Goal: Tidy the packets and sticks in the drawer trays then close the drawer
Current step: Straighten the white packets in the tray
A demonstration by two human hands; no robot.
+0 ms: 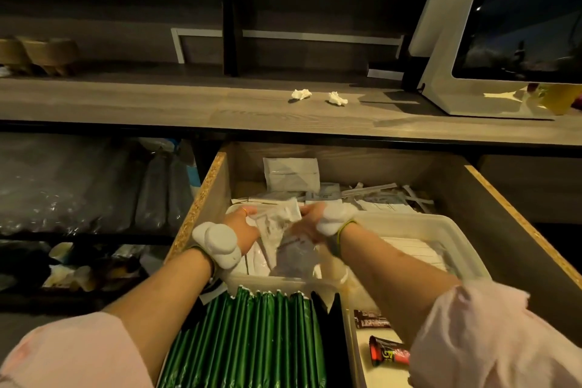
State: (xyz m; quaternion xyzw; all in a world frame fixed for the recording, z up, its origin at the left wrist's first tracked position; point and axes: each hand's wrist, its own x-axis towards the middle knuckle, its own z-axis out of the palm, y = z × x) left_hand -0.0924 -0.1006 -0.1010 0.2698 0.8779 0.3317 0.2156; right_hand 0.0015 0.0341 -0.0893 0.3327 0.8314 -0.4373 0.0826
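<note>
The wooden drawer (201, 195) stands open below the counter. My left hand (242, 228) and my right hand (310, 220) both grip a bundle of clear plastic packets (280, 230) over a white tray (453, 230) in the drawer's middle. Green foil sticks (252, 340) stand packed in a row in the near tray, with black sticks (330, 324) beside them. Two dark red packets (387, 353) lie in the tray at the near right. Loose white packets and paper-wrapped sticks (371, 192) lie at the back of the drawer.
The counter (157, 104) above carries two crumpled tissues (318, 97) and a white screen terminal (472, 41) at the right. Open shelves at the left hold plastic-wrapped stacks (94, 192). A white plastic-wrapped packet (291, 173) leans upright at the drawer's back.
</note>
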